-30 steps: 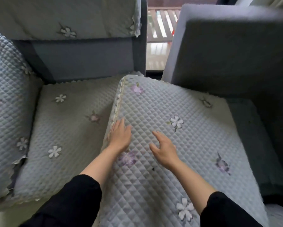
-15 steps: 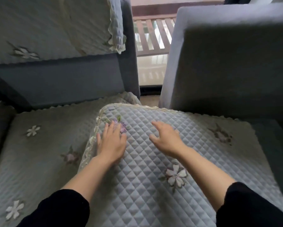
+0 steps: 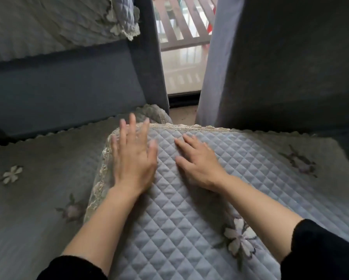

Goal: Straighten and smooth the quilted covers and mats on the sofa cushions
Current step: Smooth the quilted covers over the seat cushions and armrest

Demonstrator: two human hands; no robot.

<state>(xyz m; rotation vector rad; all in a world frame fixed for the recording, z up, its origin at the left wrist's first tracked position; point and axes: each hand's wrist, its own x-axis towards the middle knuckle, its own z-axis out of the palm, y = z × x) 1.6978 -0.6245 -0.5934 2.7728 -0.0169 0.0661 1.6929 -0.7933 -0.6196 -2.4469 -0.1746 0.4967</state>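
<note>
A grey quilted mat with lace trim and sewn flowers covers the right seat cushion. My left hand lies flat on its far left corner, fingers spread and reaching over the lace edge. My right hand presses palm-down on the mat beside it, fingers straight and pointing left. A second quilted mat covers the left seat cushion. A third quilted cover hangs over the left backrest, with a folded lace corner at its right end.
The dark grey sofa back rises behind the left seat. A tall grey sofa back stands at the right. Between them a gap shows a balcony railing and a strip of floor.
Both hands have slid forward across the right mat to its far edge. My view has moved closer, and the left fingers now reach over the lace corner.
</note>
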